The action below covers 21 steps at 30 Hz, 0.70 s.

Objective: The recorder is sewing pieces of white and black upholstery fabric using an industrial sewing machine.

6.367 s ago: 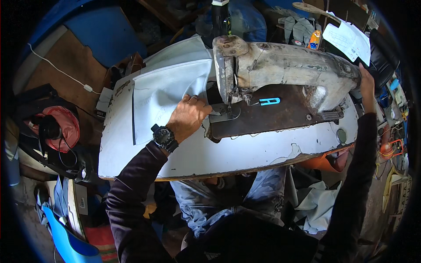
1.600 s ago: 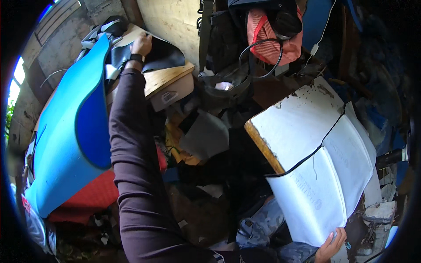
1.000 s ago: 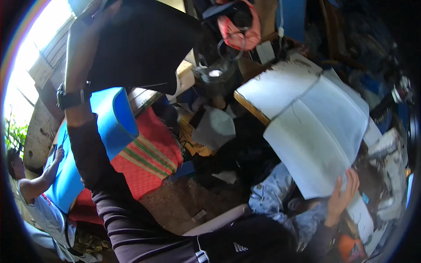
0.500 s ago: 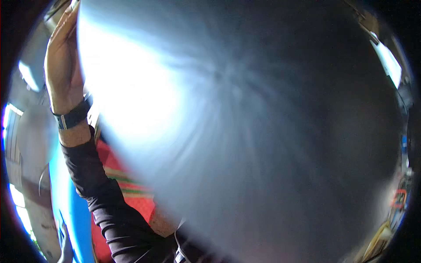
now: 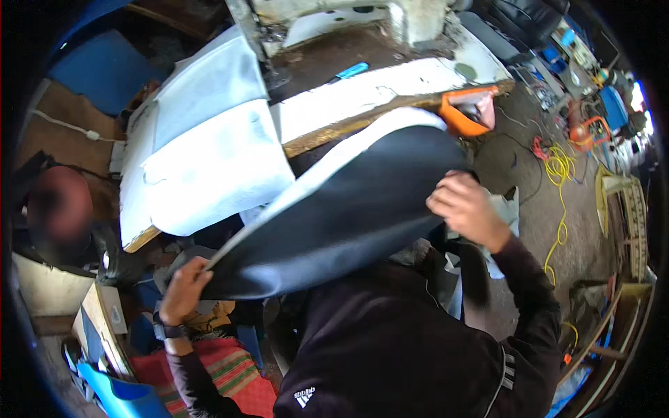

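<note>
A large black sheet point(image 5: 334, 209), smooth like vinyl and with a white underside, spans between my two hands in front of my chest. Its far edge is turned so that the pale backing shows. My left hand point(image 5: 185, 291), with a dark band on the wrist, pinches the sheet's left end. At the right end, the curled fingers of my right hand point(image 5: 468, 209) grip the edge. White sheets with grey patches point(image 5: 216, 167) lie on the workbench point(image 5: 397, 87) beyond, to the left.
A sewing machine-like body point(image 5: 418, 21) stands at the back of the bench. A blue-handled tool point(image 5: 352, 70) lies near it, and an orange pouch point(image 5: 467, 115) hangs at the front edge. Yellow cable point(image 5: 557, 167) coils on the floor at right. Red striped cloth point(image 5: 223, 369) is lower left.
The sheet, which filled most of the view, has come down and away from my head. My left hand has lowered from the upper left, and my right hand now shows.
</note>
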Each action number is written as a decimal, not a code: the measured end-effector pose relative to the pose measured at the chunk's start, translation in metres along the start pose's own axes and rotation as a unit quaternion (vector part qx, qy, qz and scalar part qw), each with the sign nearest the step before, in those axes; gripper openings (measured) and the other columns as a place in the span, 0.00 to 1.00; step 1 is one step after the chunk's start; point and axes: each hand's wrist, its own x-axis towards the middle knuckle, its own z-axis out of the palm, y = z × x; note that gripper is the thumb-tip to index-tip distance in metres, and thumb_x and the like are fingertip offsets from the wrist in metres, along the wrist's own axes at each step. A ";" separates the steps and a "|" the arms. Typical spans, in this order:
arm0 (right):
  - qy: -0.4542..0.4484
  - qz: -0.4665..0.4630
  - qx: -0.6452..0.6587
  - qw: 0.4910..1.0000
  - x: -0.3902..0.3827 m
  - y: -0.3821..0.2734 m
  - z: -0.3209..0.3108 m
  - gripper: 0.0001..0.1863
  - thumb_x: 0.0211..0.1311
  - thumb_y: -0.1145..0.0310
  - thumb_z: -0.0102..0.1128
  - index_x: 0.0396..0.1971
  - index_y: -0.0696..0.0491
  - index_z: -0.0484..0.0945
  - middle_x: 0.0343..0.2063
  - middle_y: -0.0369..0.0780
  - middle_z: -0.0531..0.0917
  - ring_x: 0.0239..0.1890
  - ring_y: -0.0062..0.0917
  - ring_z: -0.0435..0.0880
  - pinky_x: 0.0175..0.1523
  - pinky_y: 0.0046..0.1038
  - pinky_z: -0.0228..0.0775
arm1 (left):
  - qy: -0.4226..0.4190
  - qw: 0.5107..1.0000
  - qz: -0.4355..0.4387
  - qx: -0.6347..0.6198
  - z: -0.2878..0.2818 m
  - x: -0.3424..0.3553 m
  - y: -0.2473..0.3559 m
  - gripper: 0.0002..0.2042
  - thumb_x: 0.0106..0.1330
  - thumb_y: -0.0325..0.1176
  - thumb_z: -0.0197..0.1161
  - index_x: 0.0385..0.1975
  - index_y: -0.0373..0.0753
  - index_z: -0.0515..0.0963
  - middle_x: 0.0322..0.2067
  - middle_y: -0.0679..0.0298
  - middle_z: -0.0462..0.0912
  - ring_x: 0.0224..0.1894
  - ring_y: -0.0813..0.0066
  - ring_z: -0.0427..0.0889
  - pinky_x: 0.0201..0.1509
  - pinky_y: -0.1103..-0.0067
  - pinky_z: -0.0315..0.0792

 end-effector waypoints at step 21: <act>0.001 0.155 0.429 0.890 0.161 -0.047 0.076 0.07 0.69 0.71 0.68 0.39 0.58 0.87 0.34 0.48 0.88 0.38 0.44 0.87 0.45 0.39 0.79 | 0.323 0.944 -0.043 0.044 -0.004 0.069 0.024 0.11 0.74 0.36 0.66 0.39 0.33 0.84 0.32 0.50 0.89 0.36 0.51 0.89 0.41 0.66 0.80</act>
